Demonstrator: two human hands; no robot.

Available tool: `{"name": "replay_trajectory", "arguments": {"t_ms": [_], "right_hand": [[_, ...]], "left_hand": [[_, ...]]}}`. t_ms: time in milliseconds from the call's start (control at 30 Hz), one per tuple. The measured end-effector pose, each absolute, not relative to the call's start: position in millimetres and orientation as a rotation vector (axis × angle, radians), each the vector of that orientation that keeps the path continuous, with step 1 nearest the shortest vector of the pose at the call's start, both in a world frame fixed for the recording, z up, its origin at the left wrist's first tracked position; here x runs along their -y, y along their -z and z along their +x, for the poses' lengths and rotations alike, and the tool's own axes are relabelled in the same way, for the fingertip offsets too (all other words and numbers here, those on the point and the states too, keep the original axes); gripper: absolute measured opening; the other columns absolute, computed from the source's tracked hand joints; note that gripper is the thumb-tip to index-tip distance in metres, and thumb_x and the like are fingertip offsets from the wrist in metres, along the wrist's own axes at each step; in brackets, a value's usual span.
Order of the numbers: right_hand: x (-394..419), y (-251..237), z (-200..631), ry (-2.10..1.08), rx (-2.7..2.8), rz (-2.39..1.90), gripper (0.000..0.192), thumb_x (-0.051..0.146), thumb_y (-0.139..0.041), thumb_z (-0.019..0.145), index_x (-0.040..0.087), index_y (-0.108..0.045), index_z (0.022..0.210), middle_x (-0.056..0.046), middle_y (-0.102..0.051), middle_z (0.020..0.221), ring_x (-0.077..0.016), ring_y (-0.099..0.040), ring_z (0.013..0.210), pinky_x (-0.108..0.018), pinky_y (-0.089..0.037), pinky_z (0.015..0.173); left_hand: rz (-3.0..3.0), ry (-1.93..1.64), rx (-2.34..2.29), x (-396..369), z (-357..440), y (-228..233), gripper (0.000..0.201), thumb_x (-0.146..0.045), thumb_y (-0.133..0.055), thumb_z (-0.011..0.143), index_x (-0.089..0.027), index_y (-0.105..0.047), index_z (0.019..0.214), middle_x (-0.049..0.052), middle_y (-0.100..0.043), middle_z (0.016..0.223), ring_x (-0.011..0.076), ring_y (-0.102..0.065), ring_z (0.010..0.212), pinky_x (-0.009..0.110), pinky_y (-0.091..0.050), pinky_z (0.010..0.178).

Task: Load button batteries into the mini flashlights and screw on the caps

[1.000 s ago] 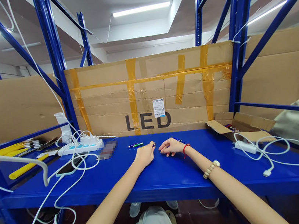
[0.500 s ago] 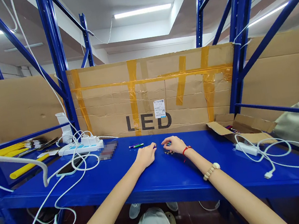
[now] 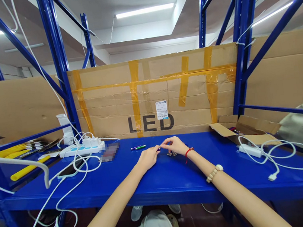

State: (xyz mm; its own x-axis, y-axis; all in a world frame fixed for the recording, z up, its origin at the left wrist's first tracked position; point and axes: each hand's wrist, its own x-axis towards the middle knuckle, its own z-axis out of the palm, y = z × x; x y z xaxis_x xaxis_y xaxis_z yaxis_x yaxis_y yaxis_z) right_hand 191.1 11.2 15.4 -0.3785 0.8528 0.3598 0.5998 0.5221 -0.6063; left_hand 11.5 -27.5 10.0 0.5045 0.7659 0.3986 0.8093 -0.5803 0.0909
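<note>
Hands are now meeting over the blue shelf [image 3: 161,179]: the right hand [image 3: 177,145], which was apart 1 second ago, is closing in so its fingertips are touching those of the left hand [image 3: 147,157]. Both are pinching a small blue item [image 3: 159,148], too tiny to identify. Small dark metal pieces [image 3: 172,154] are lying on the shelf under the right hand. 2 pens [image 3: 137,147] are resting just beyond the left hand.
</note>
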Motion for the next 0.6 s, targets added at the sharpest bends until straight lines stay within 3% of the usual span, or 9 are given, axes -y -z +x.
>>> {"name": "replay_trajectory", "arguments": {"t_ms": [200,433,600], "right_hand": [[-8.4,-17.7,190.2,-0.603,2.052,-1.142,0.041,0.05,-0.063,0.075,0.009,-0.064,0.076,-0.003,-0.063,0.064,-0.0073,-0.054,0.046,-0.02,-0.045,0.047],[-6.6,-18.1,191.7,-0.836,2.045,-1.232,0.027,0.035,-0.06,0.084,0.009,-0.06,0.074,0.005,-0.052,0.051,-0.004,-0.045,0.039,-0.016,-0.039,0.041],[-6.5,-16.2,191.9,-0.952,2.029,-1.259,0.033,0.036,-0.056,0.086,0.01,-0.056,0.066,0.004,-0.053,0.054,-0.0044,-0.048,0.043,-0.015,-0.038,0.041]], "left_hand": [[-2.673,0.645,1.307,24.3,10.7,-8.7,0.024,-0.023,-0.037,0.095,-0.012,-0.053,0.109,0.008,-0.061,0.103,0.017,-0.058,0.094,0.035,-0.048,0.08],[-2.755,0.668,1.192,27.0,9.7,-7.3,0.019,-0.019,-0.04,0.093,-0.011,-0.053,0.104,0.007,-0.061,0.102,0.0163,-0.059,0.094,0.033,-0.047,0.081],[-2.76,0.68,1.172,30.9,9.3,-6.9,0.02,-0.022,-0.038,0.094,-0.012,-0.052,0.104,0.008,-0.062,0.101,0.0165,-0.06,0.089,0.032,-0.048,0.077]]}}
